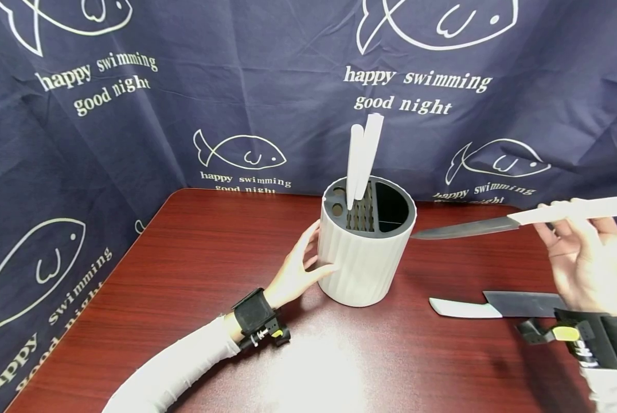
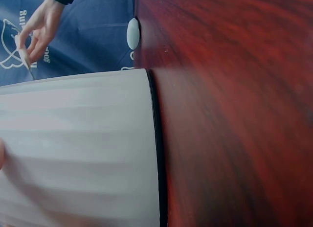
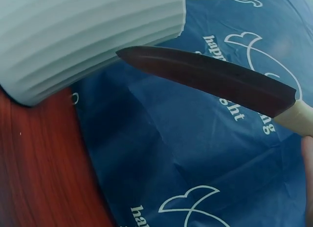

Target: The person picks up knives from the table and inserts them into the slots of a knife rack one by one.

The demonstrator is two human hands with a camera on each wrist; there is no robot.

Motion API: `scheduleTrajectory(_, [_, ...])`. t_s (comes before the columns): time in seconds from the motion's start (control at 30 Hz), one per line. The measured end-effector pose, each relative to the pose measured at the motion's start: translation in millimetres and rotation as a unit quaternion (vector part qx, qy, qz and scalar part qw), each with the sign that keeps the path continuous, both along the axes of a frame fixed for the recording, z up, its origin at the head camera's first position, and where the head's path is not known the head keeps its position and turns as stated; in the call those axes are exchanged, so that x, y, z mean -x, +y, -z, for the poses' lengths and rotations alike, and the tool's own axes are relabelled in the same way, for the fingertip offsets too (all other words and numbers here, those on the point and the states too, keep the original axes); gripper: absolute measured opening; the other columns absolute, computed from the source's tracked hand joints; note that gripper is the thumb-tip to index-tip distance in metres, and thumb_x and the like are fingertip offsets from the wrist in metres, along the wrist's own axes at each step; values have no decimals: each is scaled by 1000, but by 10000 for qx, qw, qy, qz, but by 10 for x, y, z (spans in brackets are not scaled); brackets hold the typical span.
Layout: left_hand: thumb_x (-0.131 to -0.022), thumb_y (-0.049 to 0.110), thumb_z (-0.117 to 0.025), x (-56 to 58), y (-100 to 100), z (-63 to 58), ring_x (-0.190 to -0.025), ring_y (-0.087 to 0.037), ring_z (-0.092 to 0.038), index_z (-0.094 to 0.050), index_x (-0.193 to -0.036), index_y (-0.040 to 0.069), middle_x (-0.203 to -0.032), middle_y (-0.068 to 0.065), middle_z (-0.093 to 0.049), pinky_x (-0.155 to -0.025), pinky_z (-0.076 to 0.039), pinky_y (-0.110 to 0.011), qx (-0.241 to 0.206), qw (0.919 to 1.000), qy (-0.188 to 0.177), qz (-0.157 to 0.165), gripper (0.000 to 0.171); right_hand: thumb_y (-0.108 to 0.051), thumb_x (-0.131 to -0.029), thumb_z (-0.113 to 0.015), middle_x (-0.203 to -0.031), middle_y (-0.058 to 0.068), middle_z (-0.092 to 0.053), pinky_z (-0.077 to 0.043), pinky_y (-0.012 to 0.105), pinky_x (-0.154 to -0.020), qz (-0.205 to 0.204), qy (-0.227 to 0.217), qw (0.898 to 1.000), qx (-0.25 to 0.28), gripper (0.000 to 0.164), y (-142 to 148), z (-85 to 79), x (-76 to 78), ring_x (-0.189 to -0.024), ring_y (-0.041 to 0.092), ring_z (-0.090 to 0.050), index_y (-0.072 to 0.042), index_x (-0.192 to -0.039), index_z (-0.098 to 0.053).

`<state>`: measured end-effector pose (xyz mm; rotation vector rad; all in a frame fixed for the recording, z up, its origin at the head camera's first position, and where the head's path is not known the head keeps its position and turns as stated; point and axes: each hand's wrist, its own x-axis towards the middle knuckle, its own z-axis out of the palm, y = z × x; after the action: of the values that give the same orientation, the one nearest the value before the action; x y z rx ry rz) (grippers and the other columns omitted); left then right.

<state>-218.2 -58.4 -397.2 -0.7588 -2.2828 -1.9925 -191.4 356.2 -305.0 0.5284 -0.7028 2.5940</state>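
Reddish table point(image 1: 210, 241); ribbed white holder point(image 1: 360, 267); broad knife point(image 1: 510, 304) on it

We see the left hand point(image 1: 294, 275) cupping a holder point(image 1: 362, 267), the right hand point(image 1: 589, 261) gripping a knife point(image 1: 525, 216), a cleaver point(image 1: 517, 304) on the worktop point(image 1: 200, 258).

- Dark blue cloth point(image 1: 298, 115) — hanging behind the table point(image 1: 226, 246) and along its left side, creased in places.
- White fish outlines point(image 1: 239, 152) printed on it, large ones high up and at the left, smaller ones near the table's back edge.
- White lettering point(image 1: 418, 79) under the fish — "happy swimming", "good night".
- The table itself reddish-brown, wood-grained, its back left corner rounded.
- Bright glare point(image 1: 316, 373) on its near part.
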Motion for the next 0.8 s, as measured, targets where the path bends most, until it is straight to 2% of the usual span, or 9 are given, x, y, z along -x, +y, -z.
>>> scheduleTrajectory(0.2, [-84, 3, -74, 1, -2, 6, -137, -32, -38, -21, -154, 21, -152, -13, -33, -108, -39, -52, 3, 10000, 19, -5, 90, 15, -98, -32, -93, 33, -63, -56, 51, -84, -499, -96, 9980, 385, 26, 76, -1, -9, -85, 45, -65, 17, -108, -56])
scheduleTrajectory(0.5, [-84, 4, -75, 4, -8, 12, -135, -30, -40, -23, -154, 22, -152, -12, -35, -107, -40, -53, 48, 9999, 147, -6, 89, 0, -105, -23, -100, 37, -63, -53, 51, -89, -1333, -181, 9862, 963, 39, 178, 25, -42, -95, 48, -63, 17, -109, -57])
scheduleTrajectory(0.67, [-84, 4, -75, 8, -6, 14, -136, -28, -40, -23, -154, 23, -151, -10, -36, -107, -40, -52, 25, 9999, 161, -7, 90, -7, -107, -22, -101, 40, -62, -50, 49, -97, -1602, -200, 9796, 1192, 46, 213, 18, -43, -98, 49, -61, 23, -107, -57])
scheduleTrajectory(0.8, [-84, 3, -74, 7, -2, 16, -136, -29, -39, -22, -154, 22, -152, -12, -35, -107, -39, -53, -23, 9999, 115, 13, 89, -9, -107, -25, -100, 40, -61, -48, 48, -100, -1726, -309, 9745, 1402, 46, 216, 4, -46, -96, 50, -61, 23, -106, -57])
